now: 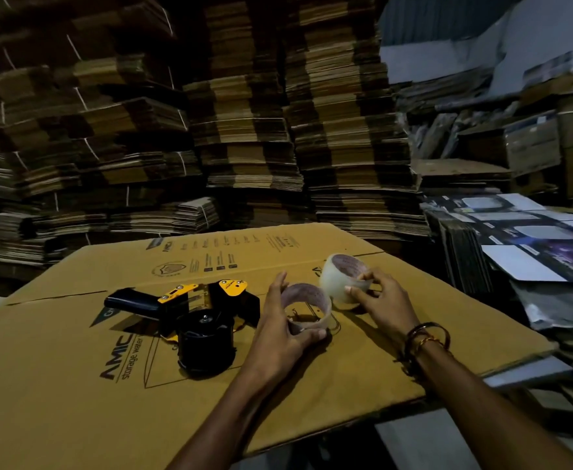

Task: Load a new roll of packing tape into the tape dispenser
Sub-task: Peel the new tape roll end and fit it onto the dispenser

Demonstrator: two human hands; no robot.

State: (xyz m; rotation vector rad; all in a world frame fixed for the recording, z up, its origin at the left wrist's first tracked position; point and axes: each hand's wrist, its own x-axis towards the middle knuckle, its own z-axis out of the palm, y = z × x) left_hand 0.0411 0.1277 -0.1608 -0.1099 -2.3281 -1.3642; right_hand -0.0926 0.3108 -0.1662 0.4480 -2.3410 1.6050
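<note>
A black and yellow tape dispenser (195,315) lies on its side on a flattened cardboard box (74,385), its bare black spool hub pointing up. Just right of it my left hand (283,329) grips an empty cardboard tape core (307,308) that rests on the cardboard. Further right a full roll of clear packing tape (341,278) stands tilted on its edge. My right hand (381,301) holds that roll, thumb and fingers pinching its near side. Bangles circle my right wrist.
Tall stacks of flattened cartons (244,113) rise like a wall behind the work surface. To the right lie piles of printed black and white box sheets (529,245). The cardboard's near right edge overhangs a grey surface (447,442).
</note>
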